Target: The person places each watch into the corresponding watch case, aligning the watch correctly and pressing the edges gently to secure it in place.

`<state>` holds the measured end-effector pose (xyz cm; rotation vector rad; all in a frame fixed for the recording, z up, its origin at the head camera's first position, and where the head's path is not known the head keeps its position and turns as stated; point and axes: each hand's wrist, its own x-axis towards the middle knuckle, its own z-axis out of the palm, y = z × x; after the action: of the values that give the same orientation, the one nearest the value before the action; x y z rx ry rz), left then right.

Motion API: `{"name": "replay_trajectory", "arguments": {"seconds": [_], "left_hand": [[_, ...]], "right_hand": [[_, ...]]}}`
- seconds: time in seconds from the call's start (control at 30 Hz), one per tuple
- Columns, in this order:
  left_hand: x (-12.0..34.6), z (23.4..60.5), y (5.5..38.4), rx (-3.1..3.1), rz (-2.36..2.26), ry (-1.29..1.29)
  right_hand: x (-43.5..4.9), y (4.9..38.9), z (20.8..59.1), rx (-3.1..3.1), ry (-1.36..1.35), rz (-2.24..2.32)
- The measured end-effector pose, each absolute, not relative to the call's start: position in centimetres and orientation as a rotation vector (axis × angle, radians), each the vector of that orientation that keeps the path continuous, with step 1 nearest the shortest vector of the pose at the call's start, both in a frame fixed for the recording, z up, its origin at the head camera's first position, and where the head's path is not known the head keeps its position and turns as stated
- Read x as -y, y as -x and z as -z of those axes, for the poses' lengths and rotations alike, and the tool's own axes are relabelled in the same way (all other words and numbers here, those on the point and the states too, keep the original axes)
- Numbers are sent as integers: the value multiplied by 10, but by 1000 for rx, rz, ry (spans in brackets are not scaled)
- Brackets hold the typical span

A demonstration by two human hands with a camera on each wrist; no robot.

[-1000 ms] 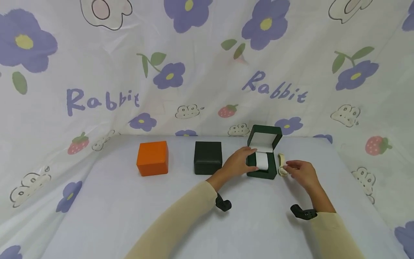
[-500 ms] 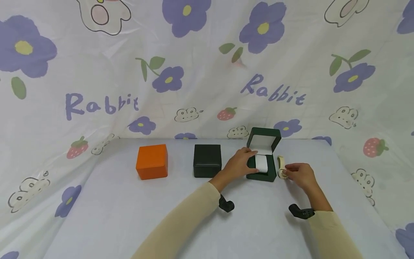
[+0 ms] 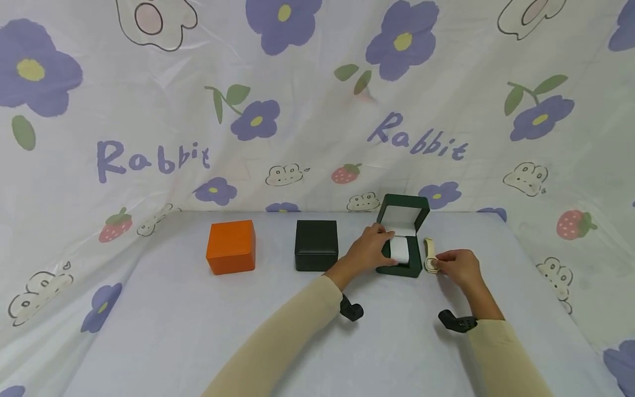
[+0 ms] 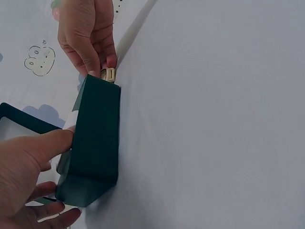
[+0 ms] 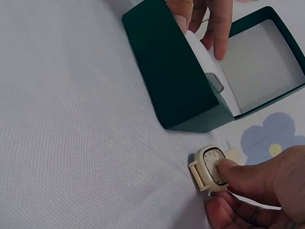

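Observation:
An open dark green watch box (image 3: 413,268) stands at the right of the table, its lid tipped back. A white cushion (image 3: 399,250) sits inside. My left hand (image 3: 368,249) reaches over the box's left side and pinches this cushion, thumb at the near end and fingers at the far end. Right of the box lies a cream wristwatch (image 5: 209,164) with a squarish dial, its strap (image 3: 429,247) stretching away from me. With the thumb on the dial and fingers curled at its side, my right hand (image 3: 461,268) grips the watch; the thumb hides part of the face.
A closed black box (image 3: 316,246) stands left of my left hand, and an orange box (image 3: 231,247) is farther left. White cloth covers the table (image 3: 198,331). A patterned curtain (image 3: 307,110) hangs behind it.
My right hand has closed in on the watch, its thumb coming onto the dial. The left hand keeps its place at the cushion. The head view has shifted slightly.

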<state>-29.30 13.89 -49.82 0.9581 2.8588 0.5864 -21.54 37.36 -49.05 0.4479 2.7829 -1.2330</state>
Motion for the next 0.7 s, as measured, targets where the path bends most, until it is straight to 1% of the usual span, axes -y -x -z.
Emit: {"name": "replay_trajectory", "arguments": {"seconds": [0.43, 0.7], "left_hand": [[-150, 494, 294, -2876, -416, -892], [-158, 492, 292, -2892, -400, -856]], "right_hand": [[-372, 214, 492, -2732, -372, 1308], [-370, 214, 492, -2713, -330, 1331]]}}
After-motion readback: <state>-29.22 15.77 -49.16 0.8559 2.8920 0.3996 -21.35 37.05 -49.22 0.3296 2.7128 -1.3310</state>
